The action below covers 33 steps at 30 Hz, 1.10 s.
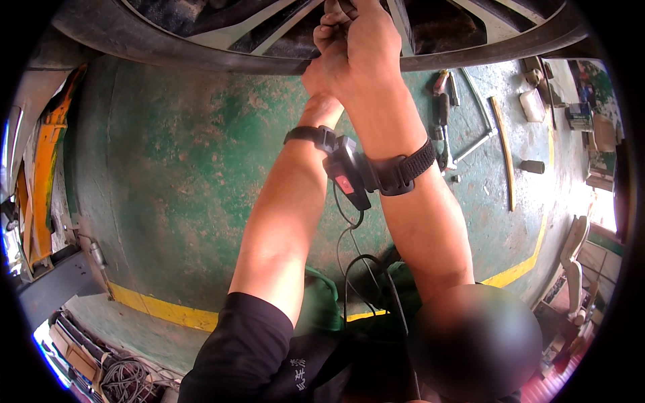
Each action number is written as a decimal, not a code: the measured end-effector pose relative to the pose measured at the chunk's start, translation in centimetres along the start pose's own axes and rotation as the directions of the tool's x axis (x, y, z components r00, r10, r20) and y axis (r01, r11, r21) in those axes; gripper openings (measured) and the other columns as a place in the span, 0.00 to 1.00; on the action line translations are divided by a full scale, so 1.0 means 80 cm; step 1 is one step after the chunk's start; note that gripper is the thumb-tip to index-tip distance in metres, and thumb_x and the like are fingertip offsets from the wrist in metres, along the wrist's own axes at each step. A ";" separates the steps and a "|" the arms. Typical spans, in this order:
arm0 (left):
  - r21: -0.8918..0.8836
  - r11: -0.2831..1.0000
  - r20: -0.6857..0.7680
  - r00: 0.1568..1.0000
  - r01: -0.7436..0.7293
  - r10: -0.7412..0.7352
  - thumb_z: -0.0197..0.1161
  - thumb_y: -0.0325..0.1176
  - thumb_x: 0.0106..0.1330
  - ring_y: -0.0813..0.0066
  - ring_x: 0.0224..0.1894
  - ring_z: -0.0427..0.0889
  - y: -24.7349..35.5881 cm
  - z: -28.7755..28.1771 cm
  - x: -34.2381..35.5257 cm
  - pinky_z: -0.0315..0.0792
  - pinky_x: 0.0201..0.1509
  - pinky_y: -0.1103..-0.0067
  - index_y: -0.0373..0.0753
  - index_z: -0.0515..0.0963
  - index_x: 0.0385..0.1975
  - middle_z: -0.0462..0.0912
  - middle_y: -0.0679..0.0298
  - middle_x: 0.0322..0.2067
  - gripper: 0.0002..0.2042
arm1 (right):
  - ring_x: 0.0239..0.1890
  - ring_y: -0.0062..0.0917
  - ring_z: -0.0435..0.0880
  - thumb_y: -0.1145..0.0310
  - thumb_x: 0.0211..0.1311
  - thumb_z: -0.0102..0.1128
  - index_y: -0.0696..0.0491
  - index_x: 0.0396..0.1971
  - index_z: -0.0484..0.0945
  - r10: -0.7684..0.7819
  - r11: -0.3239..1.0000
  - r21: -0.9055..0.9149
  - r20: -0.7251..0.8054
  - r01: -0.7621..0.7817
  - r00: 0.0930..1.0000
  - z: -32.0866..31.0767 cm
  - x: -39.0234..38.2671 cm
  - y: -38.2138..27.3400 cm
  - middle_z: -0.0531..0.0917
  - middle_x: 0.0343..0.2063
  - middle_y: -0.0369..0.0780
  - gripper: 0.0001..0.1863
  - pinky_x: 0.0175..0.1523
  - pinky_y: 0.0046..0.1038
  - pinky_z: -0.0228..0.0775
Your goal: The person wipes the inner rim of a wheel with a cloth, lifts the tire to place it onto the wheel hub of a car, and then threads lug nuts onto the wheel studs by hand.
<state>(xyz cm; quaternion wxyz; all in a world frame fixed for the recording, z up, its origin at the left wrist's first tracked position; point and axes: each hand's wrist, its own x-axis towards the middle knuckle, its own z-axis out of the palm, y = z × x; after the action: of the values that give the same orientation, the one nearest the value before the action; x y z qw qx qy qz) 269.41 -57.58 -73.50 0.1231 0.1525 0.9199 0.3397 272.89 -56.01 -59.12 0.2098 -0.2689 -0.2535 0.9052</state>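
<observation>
Head: hands (pixel 353 50) on wheel (pixel 470 27) (seemingly gripping).

Tools (pixel 470 127) lie on floor (pixel 175 174) right of wheel (pixel 282 33).

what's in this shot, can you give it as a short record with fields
setting: workshop with a worn green floor edged by a yellow line
hands: right hand and left hand close together at the wheel, what they grip is hidden
wrists: black strapped device with cables
floor items: metal wrench, wooden stick, small tools
left side: orange lift arm
</observation>
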 end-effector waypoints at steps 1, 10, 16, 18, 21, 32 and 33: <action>0.003 1.000 -0.001 1.000 0.002 -0.002 0.60 0.50 0.55 0.56 0.34 0.85 0.000 -0.001 0.000 0.78 0.34 0.65 0.46 0.81 0.26 0.85 0.57 0.28 0.14 | 0.21 0.19 0.65 0.67 0.72 0.49 0.55 0.25 0.69 0.011 1.000 0.019 0.038 -0.012 0.999 -0.004 0.007 0.001 0.71 0.21 0.36 0.13 0.25 0.22 0.60; 0.005 1.000 -0.008 1.000 0.004 -0.004 0.60 0.49 0.54 0.56 0.34 0.85 0.000 0.001 0.007 0.77 0.34 0.65 0.45 0.81 0.25 0.85 0.57 0.28 0.14 | 0.20 0.18 0.63 0.68 0.70 0.52 0.54 0.24 0.69 0.053 0.998 -0.044 0.023 -0.052 0.998 -0.001 0.006 0.005 0.69 0.20 0.34 0.12 0.24 0.21 0.58; -0.001 1.000 -0.009 1.000 -0.008 0.008 0.60 0.49 0.54 0.55 0.34 0.85 0.003 0.002 0.007 0.77 0.34 0.65 0.45 0.81 0.25 0.85 0.57 0.28 0.14 | 0.20 0.17 0.64 0.70 0.69 0.53 0.53 0.23 0.70 0.054 0.996 0.073 -0.008 -0.053 0.999 0.002 0.014 0.001 0.69 0.20 0.33 0.12 0.24 0.20 0.58; -0.001 1.000 -0.009 1.000 -0.012 0.012 0.60 0.49 0.54 0.55 0.34 0.85 0.002 0.003 0.006 0.77 0.34 0.65 0.45 0.81 0.25 0.85 0.57 0.28 0.14 | 0.20 0.18 0.64 0.70 0.69 0.53 0.53 0.23 0.70 0.036 0.995 0.092 0.005 -0.036 0.999 -0.002 0.018 0.004 0.69 0.20 0.33 0.12 0.24 0.19 0.58; 0.003 1.000 -0.014 1.000 0.002 -0.002 0.60 0.49 0.54 0.55 0.34 0.85 -0.003 -0.001 0.004 0.77 0.34 0.65 0.45 0.81 0.24 0.85 0.57 0.27 0.14 | 0.20 0.18 0.64 0.70 0.69 0.54 0.53 0.22 0.70 0.025 0.996 0.091 -0.025 -0.023 0.999 -0.001 0.018 0.010 0.69 0.20 0.32 0.12 0.24 0.20 0.58; -0.007 1.000 -0.011 1.000 -0.003 0.003 0.61 0.49 0.54 0.55 0.34 0.85 0.002 -0.004 0.002 0.77 0.34 0.65 0.45 0.82 0.23 0.85 0.56 0.27 0.14 | 0.23 0.21 0.71 0.69 0.65 0.50 0.58 0.31 0.72 -0.005 0.997 0.073 0.044 0.002 0.999 -0.006 0.015 0.009 0.76 0.25 0.38 0.08 0.27 0.21 0.67; -0.009 1.000 -0.007 1.000 -0.006 0.005 0.61 0.49 0.54 0.55 0.34 0.85 0.003 -0.002 0.002 0.77 0.34 0.65 0.45 0.82 0.23 0.85 0.56 0.27 0.14 | 0.23 0.21 0.71 0.69 0.66 0.50 0.58 0.31 0.72 -0.006 0.998 0.057 0.034 0.004 0.999 -0.007 0.016 0.009 0.76 0.25 0.38 0.08 0.27 0.21 0.67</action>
<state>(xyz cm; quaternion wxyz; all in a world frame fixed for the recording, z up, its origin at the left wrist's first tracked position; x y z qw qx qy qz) 269.23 -57.46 -73.23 0.1195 0.1532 0.9184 0.3448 272.06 -55.72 -60.44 0.2151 -0.2467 -0.2319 0.9160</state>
